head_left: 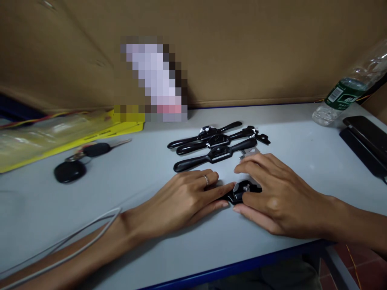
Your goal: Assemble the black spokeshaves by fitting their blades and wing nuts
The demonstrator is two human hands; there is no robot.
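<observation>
A black spokeshave (240, 188) lies low on the table between my hands, with a shiny screw showing at its middle. My left hand (189, 197) is closed around one handle, its index finger stretched to the body; a ring is on one finger. My right hand (278, 197) grips the other side, thumb and fingertips at the body, hiding that handle. Just beyond are more spokeshaves: the nearest (220, 152), a middle one (217, 139) and the farthest (208, 135). Loose metal blades (249, 152) and a black plate (263, 138) lie by their right ends.
Keys with a black fob (70, 171) lie at left, beside a yellow sheet (133, 123) and clear plastic packaging (54, 131). A water bottle (338, 96) and a dark phone-like object (367, 135) are at right. A white cable (99, 229) crosses my left forearm. Cardboard (256, 48) stands behind.
</observation>
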